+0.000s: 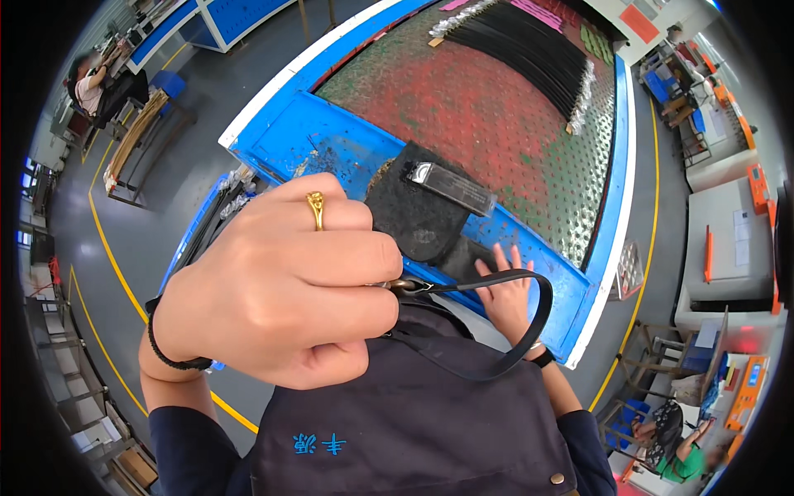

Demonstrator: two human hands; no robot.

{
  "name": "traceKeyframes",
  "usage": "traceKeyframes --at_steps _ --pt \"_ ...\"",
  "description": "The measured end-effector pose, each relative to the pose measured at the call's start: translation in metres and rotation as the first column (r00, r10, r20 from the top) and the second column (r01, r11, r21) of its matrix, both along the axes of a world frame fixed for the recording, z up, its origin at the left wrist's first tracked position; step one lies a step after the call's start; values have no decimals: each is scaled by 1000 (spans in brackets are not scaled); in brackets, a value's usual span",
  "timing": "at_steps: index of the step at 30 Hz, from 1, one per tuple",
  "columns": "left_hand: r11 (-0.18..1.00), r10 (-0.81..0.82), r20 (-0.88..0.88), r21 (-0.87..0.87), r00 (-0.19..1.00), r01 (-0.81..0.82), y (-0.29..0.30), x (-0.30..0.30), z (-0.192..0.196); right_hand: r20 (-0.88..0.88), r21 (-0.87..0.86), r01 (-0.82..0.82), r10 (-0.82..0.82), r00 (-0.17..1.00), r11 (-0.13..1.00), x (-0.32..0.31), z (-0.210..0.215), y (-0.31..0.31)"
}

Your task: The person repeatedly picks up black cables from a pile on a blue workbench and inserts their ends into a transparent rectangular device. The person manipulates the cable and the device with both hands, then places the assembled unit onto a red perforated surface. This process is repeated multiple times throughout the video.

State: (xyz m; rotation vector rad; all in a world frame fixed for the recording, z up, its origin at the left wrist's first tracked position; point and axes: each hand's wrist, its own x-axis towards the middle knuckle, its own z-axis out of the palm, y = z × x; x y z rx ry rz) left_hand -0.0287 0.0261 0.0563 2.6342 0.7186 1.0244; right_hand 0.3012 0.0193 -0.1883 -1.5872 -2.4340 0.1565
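Note:
My left hand (281,285), close to the camera with a gold ring on one finger, is closed in a fist around the metal clasp end (411,287) of a thin black strap (538,310). The strap runs right from the fist, curves down and loops back over my dark apron (413,422). Lower down, my right hand (503,296) lies with fingers spread by a black cloth pad (409,211) on the blue bench edge (322,136); the strap crosses in front of it. A black bar with a shiny end (453,187) lies on the pad.
The bench top (480,107) is a red and green stained perforated metal sheet, with rows of black straps (521,45) at its far side. People sit at the upper left (87,83) and lower right (674,450). Racks, white machines and yellow floor lines surround the bench.

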Motion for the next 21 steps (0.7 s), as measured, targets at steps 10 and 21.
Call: traceKeyframes --at_steps 10,21 --pt "1000 -23 -34 -17 999 23 0 5 -1 -546 36 -42 55 836 998 6 129 23" --pt "997 -72 8 10 997 72 1 13 2 -355 200 -602 630 691 773 -57 213 14"
